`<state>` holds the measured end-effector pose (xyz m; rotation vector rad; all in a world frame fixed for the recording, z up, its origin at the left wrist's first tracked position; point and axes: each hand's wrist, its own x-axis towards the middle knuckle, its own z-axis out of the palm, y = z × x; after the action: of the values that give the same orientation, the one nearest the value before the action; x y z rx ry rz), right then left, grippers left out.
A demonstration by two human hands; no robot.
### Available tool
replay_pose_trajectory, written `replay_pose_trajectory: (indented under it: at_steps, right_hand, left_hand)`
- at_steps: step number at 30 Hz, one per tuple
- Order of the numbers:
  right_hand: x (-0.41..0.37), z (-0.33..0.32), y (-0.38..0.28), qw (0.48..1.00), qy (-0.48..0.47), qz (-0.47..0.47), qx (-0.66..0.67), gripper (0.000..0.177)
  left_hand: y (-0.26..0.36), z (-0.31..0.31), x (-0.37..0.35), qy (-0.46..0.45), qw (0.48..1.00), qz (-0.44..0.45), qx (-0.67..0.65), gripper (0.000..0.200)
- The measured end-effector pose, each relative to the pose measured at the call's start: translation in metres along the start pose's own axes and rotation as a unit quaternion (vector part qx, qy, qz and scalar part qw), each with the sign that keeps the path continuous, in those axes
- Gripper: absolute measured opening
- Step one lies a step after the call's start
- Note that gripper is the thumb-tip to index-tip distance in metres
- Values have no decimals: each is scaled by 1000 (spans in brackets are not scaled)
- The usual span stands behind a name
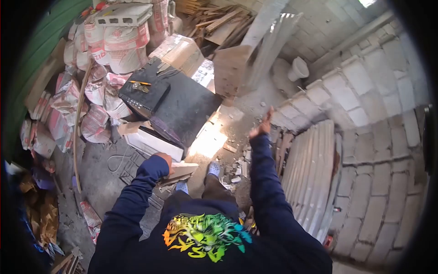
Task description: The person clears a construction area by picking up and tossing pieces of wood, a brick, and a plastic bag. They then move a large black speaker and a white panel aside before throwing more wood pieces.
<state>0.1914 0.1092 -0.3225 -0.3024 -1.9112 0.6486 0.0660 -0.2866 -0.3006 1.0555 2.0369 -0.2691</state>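
My left hand (164,161) is low at the left, closed at the end of a pale flat slab (183,171), its fingers partly hidden. The slab lies over grey hollow blocks by my feet. Just beyond the hand is an open carton (153,140) with white flaps. My right hand (262,126) is stretched forward and raised over the rubble, fingers spread, nothing in it. Ahead stands a large black cabinet-like box (187,101), with a yellow pencil (140,82) and a small metal item on top.
Stacked cement bags (125,48) carry a hollow block (124,15) at the left. Scrap wood (223,23) and a brown cardboard piece (230,71) are behind. To the right, corrugated sheets (308,178) lean by a block wall (374,182). A white toilet bowl (298,69) stands farther back.
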Motion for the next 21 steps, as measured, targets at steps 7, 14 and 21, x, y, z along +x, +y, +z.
replay_pose_trajectory:
  at_steps: [7, 14, 21]
  right_hand:
    - [179, 290, 86, 952, -271, 117, 82, 83]
    - [113, 142, 76, 850, -151, 425, 272, 57]
    - [-196, 21, 119, 761, -460, 408, 206, 54]
  left_hand:
    - [-5, -22, 12, 34, 997, -45, -54, 40]
    - [3, -15, 10, 28, 981, -136, -137, 43]
    - [53, -38, 30, 18, 985, -121, -118, 40]
